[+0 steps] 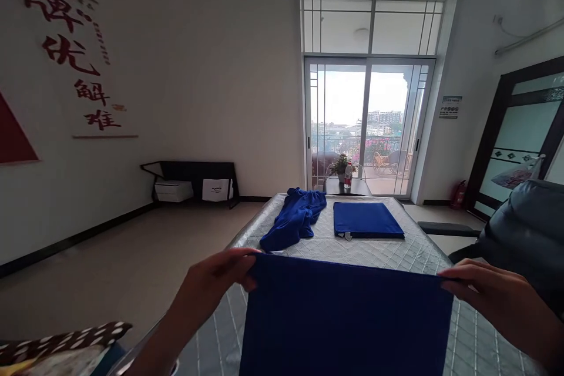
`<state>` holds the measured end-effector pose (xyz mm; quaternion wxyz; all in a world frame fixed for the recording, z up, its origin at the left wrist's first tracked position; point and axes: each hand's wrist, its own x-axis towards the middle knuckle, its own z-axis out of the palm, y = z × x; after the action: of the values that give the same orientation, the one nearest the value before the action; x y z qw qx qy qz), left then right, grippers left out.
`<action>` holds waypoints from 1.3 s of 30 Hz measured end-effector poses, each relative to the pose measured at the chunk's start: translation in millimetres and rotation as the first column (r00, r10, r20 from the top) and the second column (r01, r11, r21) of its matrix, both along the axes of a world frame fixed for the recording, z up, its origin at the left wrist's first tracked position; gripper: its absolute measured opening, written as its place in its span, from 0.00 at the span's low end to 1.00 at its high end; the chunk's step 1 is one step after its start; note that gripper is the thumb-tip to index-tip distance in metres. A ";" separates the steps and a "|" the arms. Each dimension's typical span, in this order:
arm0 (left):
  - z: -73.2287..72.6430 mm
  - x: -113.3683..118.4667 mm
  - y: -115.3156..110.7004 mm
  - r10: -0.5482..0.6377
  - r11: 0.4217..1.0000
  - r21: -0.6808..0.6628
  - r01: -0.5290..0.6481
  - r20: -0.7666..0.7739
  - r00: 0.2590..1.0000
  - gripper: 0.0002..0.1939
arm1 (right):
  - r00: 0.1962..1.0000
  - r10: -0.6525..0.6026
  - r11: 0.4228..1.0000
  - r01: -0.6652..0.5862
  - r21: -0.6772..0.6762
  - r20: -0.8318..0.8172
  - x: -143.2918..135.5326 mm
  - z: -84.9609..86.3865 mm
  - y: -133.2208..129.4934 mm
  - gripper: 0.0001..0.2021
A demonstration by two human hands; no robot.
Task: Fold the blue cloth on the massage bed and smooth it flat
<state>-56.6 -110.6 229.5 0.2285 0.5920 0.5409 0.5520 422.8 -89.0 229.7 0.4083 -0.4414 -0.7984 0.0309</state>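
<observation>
A dark blue piece of cloth [348,317] hangs stretched between my two hands, its top edge nearly level and its lower part running out of the picture. My left hand [229,270] pinches the upper left corner, and my right hand [489,285] pinches the upper right corner. Beyond it, a crumpled blue cloth [296,217] lies on the left of the table. To the right of that rests a flat, squarely folded blue cloth [368,220] with a small white tag at its near edge.
A quilted silver-white cover [423,255] lies over the table. Behind stands a small table with a plant [341,165] and a bottle [348,176]. A dark leather chair [524,217] is close on the right; a polka-dot fabric [66,338] lies low on the left.
</observation>
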 end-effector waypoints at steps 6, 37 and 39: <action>29.7 13.6 61.0 -0.067 0.998 0.025 0.065 0.129 0.989 0.27 | 0.998 -0.049 0.978 0.042 -0.206 -0.030 -17.5 45.8 49.8 0.22; -169.2 27.9 16.2 -0.125 0.892 -0.449 -0.056 -0.363 0.923 0.14 | 0.997 0.060 0.928 -0.036 -0.372 0.051 -26.9 -205.5 19.1 0.12; -172.2 30.2 12.0 -0.096 0.894 -0.434 -0.111 -0.426 0.900 0.14 | 0.996 0.068 0.934 -0.041 -0.354 0.064 -26.9 -210.2 19.0 0.13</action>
<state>-26.4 -98.7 57.4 0.2294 0.6295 0.6929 0.2664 395.9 -70.0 19.5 0.2912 -0.4858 -0.8069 0.1679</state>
